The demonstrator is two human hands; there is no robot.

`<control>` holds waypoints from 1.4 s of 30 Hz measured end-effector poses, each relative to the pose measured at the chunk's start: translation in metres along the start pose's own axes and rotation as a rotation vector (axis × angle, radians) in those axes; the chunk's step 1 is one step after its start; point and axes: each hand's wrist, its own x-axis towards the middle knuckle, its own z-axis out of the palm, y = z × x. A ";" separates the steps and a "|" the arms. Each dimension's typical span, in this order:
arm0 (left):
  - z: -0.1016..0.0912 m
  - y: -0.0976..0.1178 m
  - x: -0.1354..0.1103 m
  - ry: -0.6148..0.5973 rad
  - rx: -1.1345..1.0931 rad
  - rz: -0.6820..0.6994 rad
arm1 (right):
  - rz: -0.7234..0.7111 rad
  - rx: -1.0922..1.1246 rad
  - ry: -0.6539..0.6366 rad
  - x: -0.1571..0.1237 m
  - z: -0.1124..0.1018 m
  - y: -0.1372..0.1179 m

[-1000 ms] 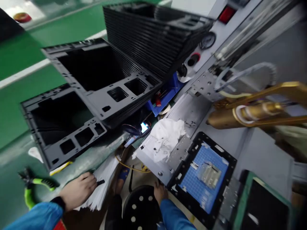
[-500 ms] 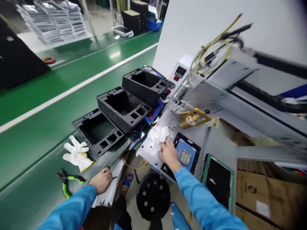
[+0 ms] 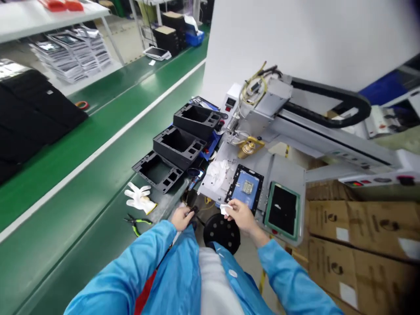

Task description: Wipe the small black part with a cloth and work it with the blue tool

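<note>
1. White scrap of cloth or paper (image 3: 225,209) is pinched in the right hand (image 3: 242,215), just in front of the blue fixture plate (image 3: 246,189); such a light pinch could let it drop toward the black stool (image 3: 222,232) below.
2. Left hand (image 3: 182,217) is closed around a small dark piece (image 3: 193,210), left of the fixture plate; what it is I cannot tell. It might slip.
3. Crumpled white rag (image 3: 218,172), beside the plate, could snag a sleeve.
</note>
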 end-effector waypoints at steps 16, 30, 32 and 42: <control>0.027 0.164 -0.026 -0.110 -0.075 0.465 | -0.028 0.246 -0.022 -0.128 -0.019 -0.096; 0.018 0.173 -0.052 -0.248 -0.027 0.475 | 0.006 0.213 -0.225 -0.133 -0.018 -0.073; 0.016 0.172 -0.055 -0.259 -0.017 0.480 | 0.002 0.174 -0.243 -0.131 -0.016 -0.078; 0.008 0.167 -0.071 -0.200 -0.164 0.251 | -0.001 0.097 -0.223 -0.137 -0.010 -0.079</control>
